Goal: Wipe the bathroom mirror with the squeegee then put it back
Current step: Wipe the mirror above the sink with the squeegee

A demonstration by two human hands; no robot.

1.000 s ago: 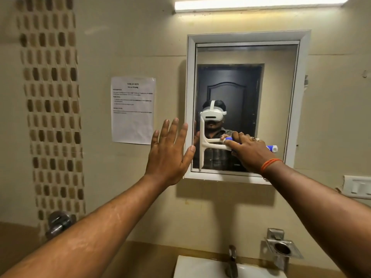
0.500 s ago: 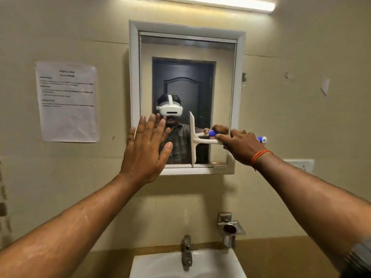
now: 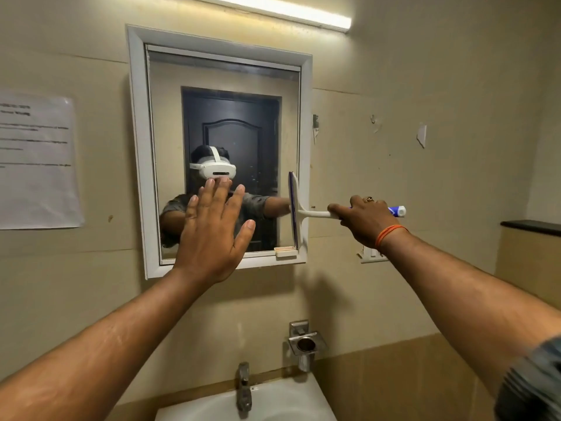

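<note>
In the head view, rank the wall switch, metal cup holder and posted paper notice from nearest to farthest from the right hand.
From the right hand:
1. Wall switch, just below the wrist.
2. Metal cup holder, lower down, above the sink.
3. Paper notice, far left wall.

Beige walls, tube light

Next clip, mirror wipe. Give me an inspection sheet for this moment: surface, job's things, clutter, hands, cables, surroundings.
Surface: mirror in a white frame, wall-mounted above the washbasin.
Job's things: squeegee, blade upright at the mirror's right edge.
Clutter: small white block at the frame's lower right corner.
Hands: right hand shut on the squeegee handle; left hand open, fingers spread, before the glass.
Cables: nothing seen.
Surroundings: paper notice, tube light, tap, metal holder.
</note>
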